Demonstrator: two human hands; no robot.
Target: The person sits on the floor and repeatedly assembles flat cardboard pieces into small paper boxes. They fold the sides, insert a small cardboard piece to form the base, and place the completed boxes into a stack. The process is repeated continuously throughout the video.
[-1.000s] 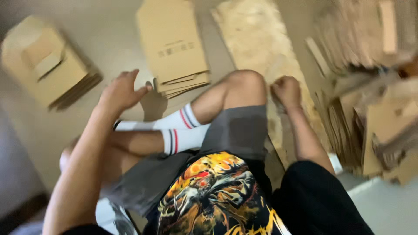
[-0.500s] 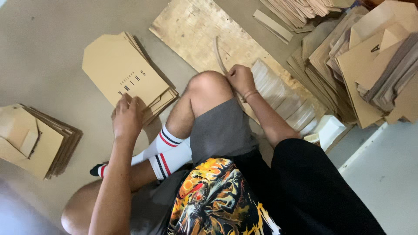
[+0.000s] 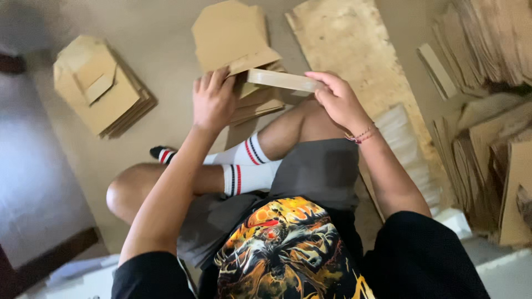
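A flat brown cardboard box blank (image 3: 280,79) is held above a stack of blanks (image 3: 235,41); another stack (image 3: 100,83) lies left.

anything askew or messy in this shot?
Mostly tidy. The cardboard stack on the left has a loose folded piece lying crooked on top, and the heap of cardboard on the right is jumbled, sheets leaning at mixed angles. The left hand and right hand hold a cardboard piece with no visible damage.
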